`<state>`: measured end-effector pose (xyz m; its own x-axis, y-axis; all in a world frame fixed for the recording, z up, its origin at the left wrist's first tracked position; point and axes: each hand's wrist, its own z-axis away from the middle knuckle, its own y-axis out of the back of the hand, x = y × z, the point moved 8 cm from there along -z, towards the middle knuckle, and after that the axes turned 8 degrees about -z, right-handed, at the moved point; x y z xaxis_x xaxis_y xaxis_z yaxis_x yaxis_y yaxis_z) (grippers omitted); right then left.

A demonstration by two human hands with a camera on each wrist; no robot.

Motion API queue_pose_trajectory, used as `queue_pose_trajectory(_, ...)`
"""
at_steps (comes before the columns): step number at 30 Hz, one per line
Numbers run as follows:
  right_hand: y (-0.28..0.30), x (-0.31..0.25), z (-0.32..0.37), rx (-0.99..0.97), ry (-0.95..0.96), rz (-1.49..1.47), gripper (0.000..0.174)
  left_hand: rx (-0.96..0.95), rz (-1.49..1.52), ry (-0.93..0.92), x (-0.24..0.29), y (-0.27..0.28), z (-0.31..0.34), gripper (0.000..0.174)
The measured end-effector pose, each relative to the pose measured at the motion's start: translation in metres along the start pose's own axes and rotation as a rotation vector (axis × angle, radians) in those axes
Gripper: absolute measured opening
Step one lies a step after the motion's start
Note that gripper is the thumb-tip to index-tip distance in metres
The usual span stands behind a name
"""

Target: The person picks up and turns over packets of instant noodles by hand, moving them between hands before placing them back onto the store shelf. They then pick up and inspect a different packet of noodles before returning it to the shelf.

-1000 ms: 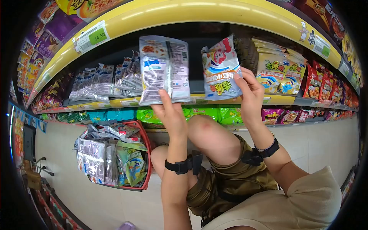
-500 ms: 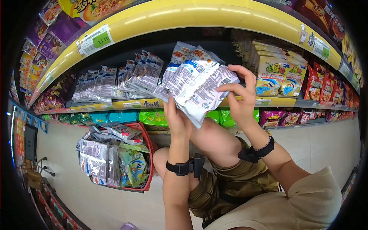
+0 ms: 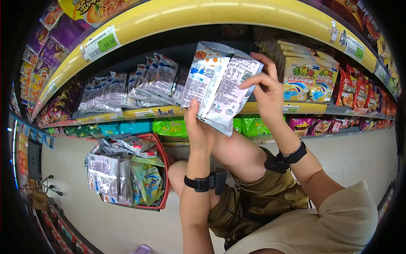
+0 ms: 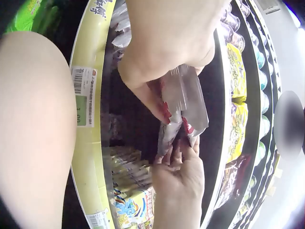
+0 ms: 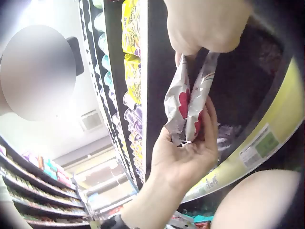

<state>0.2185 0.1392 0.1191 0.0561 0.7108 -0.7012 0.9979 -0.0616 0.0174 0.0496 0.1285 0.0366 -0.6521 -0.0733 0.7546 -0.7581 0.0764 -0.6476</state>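
Note:
Two silvery snack packets (image 3: 222,86) are together between my hands in front of the shelf, printed backs up in the head view. My left hand (image 3: 198,129) grips their lower left edge, its thumb on the upper face. At the right edge, my right hand (image 3: 267,91) pinches them with bent fingers. Seen from the right wrist, one packet (image 5: 177,102) with a red print stands beside the other packet (image 5: 199,98), a narrow gap between them. The left hand (image 5: 183,155) wraps round their lower ends there.
Rows of similar silver packets (image 3: 158,80) stand on the shelf to the left; yellow packets (image 3: 298,80) and red ones (image 3: 344,91) to the right. A yellow shelf edge (image 3: 220,19) arches above. On the floor at the left stands a red basket (image 3: 163,169) filled with packets.
A second ago each hand held its own packet apart, the right one showing its front. The packets came together, backs up, and have since turned more upright. The basket stays put.

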Motion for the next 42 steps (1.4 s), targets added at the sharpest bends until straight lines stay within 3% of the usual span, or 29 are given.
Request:
queue_pose_trajectory(1, -0.002, 0.0, 0.001, 0.0, -0.004, -0.001, 0.029, 0.003, -0.001, 0.002, -0.005, 0.003, -0.002, 0.057)
queue_pose_trajectory(3, 0.011, 0.003, 0.001, 0.23, -0.082, -0.121, 0.03, 0.158, 0.041, -0.12, 0.0, 0.016, -0.004, 0.052)
queue_pose_trajectory(4, 0.017, -0.003, 0.003, 0.315, -0.058, -0.067, 0.022, 0.161, 0.041, -0.121, 0.002, 0.014, -0.005, 0.052)
queue_pose_trajectory(5, 0.015, -0.006, 0.008, 0.311, -0.061, -0.067, 0.022, 0.192, 0.038, -0.211, 0.013, 0.014, -0.002, 0.047)
queue_pose_trajectory(7, -0.004, 0.009, 0.027, 0.182, -0.33, -0.272, 0.01, 0.226, 0.034, -0.305, 0.027, 0.012, 0.001, 0.043)
queue_pose_trajectory(9, -0.034, 0.024, 0.054, -0.088, -0.587, -0.227, 0.009, 0.236, 0.033, -0.341, 0.031, 0.013, 0.002, 0.042)
queue_pose_trajectory(12, -0.059, 0.028, 0.074, -0.265, -0.619, -0.322, 0.011, 0.3, -0.014, -0.354, 0.028, 0.018, 0.005, 0.04)
queue_pose_trajectory(15, -0.065, 0.021, 0.075, -0.241, -0.597, -0.395, 0.012, 0.398, -0.008, -0.298, 0.025, 0.026, 0.008, 0.035)
queue_pose_trajectory(25, -0.071, 0.021, 0.081, -0.265, -0.648, -0.454, 0.012, 0.411, 0.036, -0.265, 0.022, 0.039, 0.007, 0.037)
queue_pose_trajectory(27, -0.057, 0.03, 0.078, -0.207, -0.534, -0.167, 0.018, 0.539, -0.244, -0.402, 0.034, 0.04, 0.009, 0.042)
queue_pose_trajectory(28, -0.056, 0.035, 0.079, -0.215, -0.53, -0.171, 0.018, 0.534, -0.381, -0.435, 0.041, 0.034, 0.011, 0.048)
queue_pose_trajectory(30, -0.035, 0.035, 0.065, 0.025, -0.411, 0.032, 0.036, 0.469, -0.508, -0.504, 0.041, 0.026, 0.007, 0.05)
queue_pose_trajectory(31, -0.037, 0.033, 0.058, 0.016, -0.404, 0.028, 0.036, 0.398, -0.636, -0.56, 0.041, 0.017, 0.004, 0.052)
queue_pose_trajectory(33, -0.05, 0.021, 0.04, -0.108, -0.341, -0.096, 0.052, 0.337, -0.599, -0.564, 0.038, 0.013, -0.005, 0.059)
queue_pose_trajectory(35, -0.058, 0.037, 0.033, -0.128, -0.297, -0.064, 0.057, 0.307, -1.084, -0.759, 0.051, -0.01, -0.005, 0.062)
queue_pose_trajectory(37, -0.068, 0.055, 0.023, -0.129, -0.321, -0.053, 0.056, 0.324, -0.965, -0.771, 0.05, -0.004, -0.015, 0.062)
queue_pose_trajectory(39, -0.076, 0.071, 0.02, -0.128, -0.341, 0.055, 0.056, 0.547, -1.202, -0.836, 0.061, 0.001, -0.014, 0.064)
queue_pose_trajectory(40, -0.08, 0.08, 0.022, -0.164, -0.35, 0.102, 0.055, 0.616, -1.404, -0.712, 0.059, 0.004, -0.015, 0.071)
queue_pose_trajectory(42, -0.086, 0.088, 0.017, -0.201, -0.349, 0.15, 0.055, 0.714, -1.572, -0.712, 0.067, 0.002, -0.008, 0.074)
